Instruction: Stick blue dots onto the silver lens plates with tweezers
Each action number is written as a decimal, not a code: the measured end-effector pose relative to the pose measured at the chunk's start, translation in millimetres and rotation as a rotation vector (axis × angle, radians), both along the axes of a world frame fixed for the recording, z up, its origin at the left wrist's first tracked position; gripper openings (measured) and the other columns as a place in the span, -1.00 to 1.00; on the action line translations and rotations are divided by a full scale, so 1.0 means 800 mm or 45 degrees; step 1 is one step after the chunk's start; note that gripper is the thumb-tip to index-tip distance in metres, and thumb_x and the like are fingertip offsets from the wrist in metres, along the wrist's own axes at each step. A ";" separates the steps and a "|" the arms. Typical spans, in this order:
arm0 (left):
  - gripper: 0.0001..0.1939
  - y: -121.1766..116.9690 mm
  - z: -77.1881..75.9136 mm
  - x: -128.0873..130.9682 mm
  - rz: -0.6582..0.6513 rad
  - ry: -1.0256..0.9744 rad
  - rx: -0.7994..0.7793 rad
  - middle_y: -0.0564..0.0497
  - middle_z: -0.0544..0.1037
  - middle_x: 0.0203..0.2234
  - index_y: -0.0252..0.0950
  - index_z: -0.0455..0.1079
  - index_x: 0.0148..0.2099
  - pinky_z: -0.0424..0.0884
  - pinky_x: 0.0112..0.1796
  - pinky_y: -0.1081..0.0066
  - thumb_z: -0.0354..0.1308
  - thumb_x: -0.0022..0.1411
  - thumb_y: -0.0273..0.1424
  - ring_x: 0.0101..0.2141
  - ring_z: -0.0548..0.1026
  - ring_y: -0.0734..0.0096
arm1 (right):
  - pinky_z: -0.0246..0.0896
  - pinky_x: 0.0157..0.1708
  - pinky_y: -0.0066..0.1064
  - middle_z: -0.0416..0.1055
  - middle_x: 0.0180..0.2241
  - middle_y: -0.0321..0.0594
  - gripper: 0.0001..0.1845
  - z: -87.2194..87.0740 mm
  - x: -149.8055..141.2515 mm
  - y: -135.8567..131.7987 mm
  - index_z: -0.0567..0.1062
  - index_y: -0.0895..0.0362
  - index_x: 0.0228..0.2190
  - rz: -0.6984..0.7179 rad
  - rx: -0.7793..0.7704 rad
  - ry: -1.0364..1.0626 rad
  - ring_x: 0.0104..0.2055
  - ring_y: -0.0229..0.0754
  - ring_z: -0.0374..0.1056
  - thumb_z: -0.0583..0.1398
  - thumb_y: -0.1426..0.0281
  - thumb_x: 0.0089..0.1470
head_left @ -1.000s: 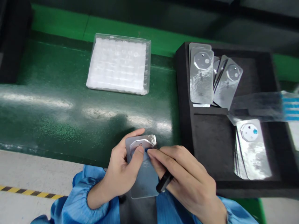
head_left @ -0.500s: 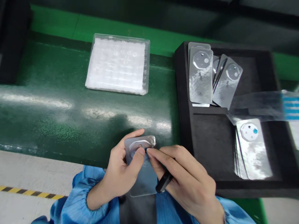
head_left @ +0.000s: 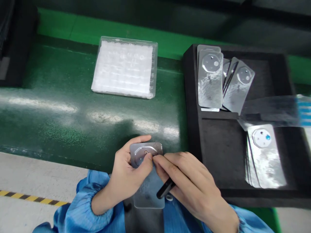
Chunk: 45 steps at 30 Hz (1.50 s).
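A silvery phone back cover with an octagonal camera area is gripped along its left side by my left hand. The left thumb presses on the octagon, and the index finger reaches behind the top edge. My right hand keeps a black pen-shaped tool tucked under its fingers, with the thick end pointing down and left. Its thumb and index fingertips pinch together at the octagon's right edge, touching the left thumb tip. Whatever lies between those fingertips is hidden.
A black foam tray on the right bears several fanned covers at its back and a stack with a blue dot in front. Clear plastic film crosses its divider. A clear box with white contents sits on the green bench.
The left thumb has slid slightly right over the octagon. The black tool's thick end has swung a little left and up. The cover stays in my left hand.
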State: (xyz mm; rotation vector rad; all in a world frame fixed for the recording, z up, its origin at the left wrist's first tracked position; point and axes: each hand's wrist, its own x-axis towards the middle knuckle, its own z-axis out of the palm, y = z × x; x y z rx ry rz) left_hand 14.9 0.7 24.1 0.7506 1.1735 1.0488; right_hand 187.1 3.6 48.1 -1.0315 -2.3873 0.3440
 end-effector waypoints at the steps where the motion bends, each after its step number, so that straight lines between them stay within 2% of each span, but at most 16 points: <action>1: -0.65 0.000 0.000 0.000 0.004 -0.007 -0.009 0.10 0.67 -0.47 -0.27 0.53 0.05 0.47 -0.49 0.65 0.33 0.21 -0.50 -0.55 0.52 0.58 | 0.33 -0.40 -0.24 0.54 -0.26 -0.03 -0.79 0.000 0.000 0.001 0.48 0.32 -0.01 0.011 0.006 -0.023 -0.33 -0.10 0.42 0.12 0.59 0.38; 7: -0.67 0.000 0.003 -0.002 -0.023 -0.062 -0.065 0.13 0.66 -0.50 -0.28 0.53 0.05 0.44 -0.50 0.68 0.32 0.22 -0.49 -0.56 0.49 0.61 | 0.32 -0.38 -0.28 0.54 -0.23 -0.01 -0.79 -0.003 -0.003 0.002 0.48 0.31 -0.03 0.013 0.007 -0.012 -0.31 -0.11 0.41 0.09 0.61 0.39; 10: -0.72 0.001 0.004 -0.005 -0.034 -0.058 -0.083 0.09 0.69 -0.45 -0.28 0.55 0.04 0.45 -0.48 0.67 0.31 0.26 -0.46 -0.54 0.53 0.60 | 0.34 -0.35 -0.29 0.55 -0.19 -0.01 -0.76 -0.007 -0.003 -0.002 0.50 0.27 -0.02 -0.008 -0.006 0.042 -0.26 -0.11 0.43 0.09 0.62 0.38; 14: -0.73 0.003 0.005 -0.007 -0.055 -0.129 -0.143 -0.01 0.75 -0.30 -0.29 0.53 0.07 0.58 -0.30 0.58 0.27 0.34 -0.41 -0.33 0.69 0.43 | 0.38 -0.34 -0.28 0.56 -0.19 -0.02 -0.74 -0.009 0.001 -0.005 0.52 0.28 -0.01 -0.003 -0.012 0.087 -0.23 -0.10 0.46 0.10 0.63 0.36; 18: -0.70 0.002 0.005 -0.008 -0.090 -0.240 -0.149 -0.06 0.76 -0.22 -0.29 0.49 0.13 0.63 -0.16 0.44 0.25 0.39 -0.37 -0.18 0.72 0.28 | 0.35 -0.34 -0.29 0.52 -0.21 -0.01 -0.77 -0.009 0.001 -0.005 0.52 0.36 -0.04 0.020 -0.021 0.105 -0.25 -0.11 0.44 0.13 0.67 0.33; 21: -0.70 0.000 0.003 -0.009 -0.094 -0.197 -0.135 -0.05 0.75 -0.26 -0.28 0.50 0.12 0.62 -0.22 0.46 0.26 0.37 -0.35 -0.24 0.71 0.30 | 0.35 -0.32 -0.32 0.48 -0.22 -0.06 -0.78 -0.007 -0.003 -0.005 0.52 0.36 -0.05 -0.020 -0.062 0.126 -0.27 -0.16 0.40 0.16 0.69 0.31; 25: -0.68 -0.002 -0.001 -0.009 -0.095 -0.078 -0.118 0.03 0.70 -0.40 -0.27 0.53 0.11 0.52 -0.46 0.56 0.28 0.35 -0.34 -0.49 0.60 0.46 | 0.39 -0.28 -0.41 0.43 -0.23 -0.15 -0.80 -0.003 -0.009 -0.003 0.52 0.31 -0.07 -0.190 -0.116 0.190 -0.26 -0.23 0.40 0.23 0.68 0.29; 27: -0.69 -0.001 -0.001 -0.009 -0.102 -0.055 -0.091 0.06 0.69 -0.43 -0.27 0.54 0.10 0.50 -0.50 0.57 0.27 0.35 -0.33 -0.53 0.57 0.50 | 0.41 -0.25 -0.42 0.44 -0.20 -0.14 -0.78 -0.001 -0.010 -0.002 0.52 0.31 -0.04 -0.197 -0.117 0.182 -0.23 -0.22 0.41 0.25 0.66 0.29; 32: -0.74 -0.001 0.001 -0.009 -0.110 0.016 0.023 0.02 0.75 -0.18 -0.26 0.54 0.09 0.60 -0.17 0.55 0.24 0.37 -0.40 -0.20 0.70 0.41 | 0.43 -0.22 -0.35 0.46 -0.20 -0.10 -0.83 0.004 -0.008 0.000 0.51 0.33 -0.05 -0.115 -0.131 0.076 -0.20 -0.18 0.42 0.22 0.63 0.33; 34: -0.75 -0.001 0.001 -0.009 -0.112 0.026 0.042 0.02 0.75 -0.13 -0.25 0.54 0.08 0.59 -0.09 0.54 0.24 0.38 -0.41 -0.15 0.70 0.40 | 0.42 -0.25 -0.31 0.47 -0.21 -0.08 -0.85 0.005 -0.009 0.001 0.51 0.35 -0.06 -0.094 -0.101 0.028 -0.22 -0.16 0.41 0.20 0.62 0.34; 39: -0.75 0.000 0.002 -0.011 -0.117 -0.038 -0.017 0.04 0.76 -0.16 -0.23 0.56 0.08 0.59 -0.16 0.54 0.24 0.39 -0.37 -0.18 0.70 0.39 | 0.37 -0.33 -0.29 0.50 -0.21 -0.05 -0.80 0.000 -0.007 -0.001 0.51 0.38 -0.04 -0.033 0.007 0.023 -0.26 -0.15 0.40 0.20 0.67 0.32; 45: -0.73 0.001 0.003 -0.011 -0.120 -0.079 -0.079 0.01 0.76 -0.21 -0.23 0.56 0.08 0.58 -0.26 0.52 0.25 0.38 -0.33 -0.26 0.69 0.37 | 0.39 -0.30 -0.29 0.52 -0.18 -0.03 -0.76 -0.008 0.003 -0.004 0.52 0.37 0.00 0.009 -0.002 0.068 -0.21 -0.14 0.43 0.17 0.67 0.34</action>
